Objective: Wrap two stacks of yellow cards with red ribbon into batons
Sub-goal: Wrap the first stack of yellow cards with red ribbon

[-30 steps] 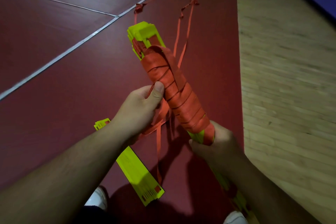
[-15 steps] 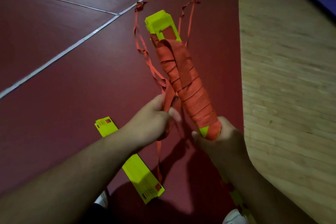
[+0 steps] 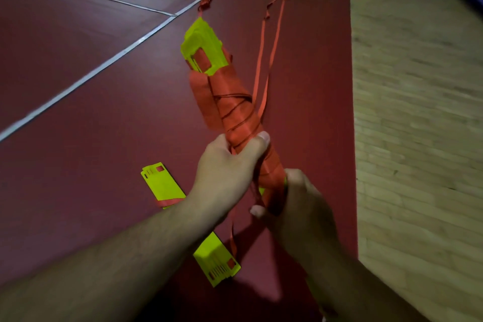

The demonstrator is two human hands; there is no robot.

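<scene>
Head view: the left hand [image 3: 230, 165] curls round the middle of the red-wrapped baton [image 3: 235, 104], its thumb pinning the ribbon turns, probably so they don't slip. The right hand [image 3: 300, 206] clenches the lower end to steady it. Loose red ribbon [image 3: 271, 47] trails onto the dark red mat [image 3: 91, 125]. There the second stack of yellow cards [image 3: 162, 185] lies, with pale wood flooring [image 3: 418, 112] alongside.
</scene>
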